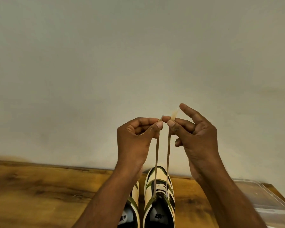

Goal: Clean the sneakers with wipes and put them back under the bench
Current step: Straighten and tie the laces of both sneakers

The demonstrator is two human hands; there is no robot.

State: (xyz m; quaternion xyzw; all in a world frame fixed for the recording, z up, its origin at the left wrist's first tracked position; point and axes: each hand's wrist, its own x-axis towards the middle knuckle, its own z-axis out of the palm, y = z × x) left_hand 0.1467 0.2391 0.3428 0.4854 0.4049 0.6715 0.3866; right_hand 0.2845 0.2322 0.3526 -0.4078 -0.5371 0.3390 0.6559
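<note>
Nearest the camera, at the bottom edge of the view, two cream, olive and black sneakers sit side by side on a wooden bench top (39, 191), toes pointing toward the wall. The right sneaker (159, 198) shows nearly whole, with a logo printed on its insole; the left sneaker (132, 209) is half hidden behind the person's left forearm. A clear plastic container (266, 199) lies at the bench's right end, well apart from the shoes.

Above the shoes, both forearms rise from the bottom of the frame. Two ends of a tan shoelace (167, 155) run taut from the right sneaker's upper eyelets up to the hands. The left hand (135, 139) pinches one end between thumb and curled forefinger. The right hand (196, 134) pinches the other end between thumb and forefinger, its remaining fingers spread loosely; the lace tip pokes out above the pinch. The two pinches almost touch.

Behind everything stands a plain pale wall (138, 55).

No wipes are visible. The step in hand appears to be lacing or tying the right sneaker, probably a tidying stage around the cleaning. The next move likely calls for crossing the two ends while keeping even tension, so the shoe does not lift or tip, then moving both sneakers down under the bench.
</note>
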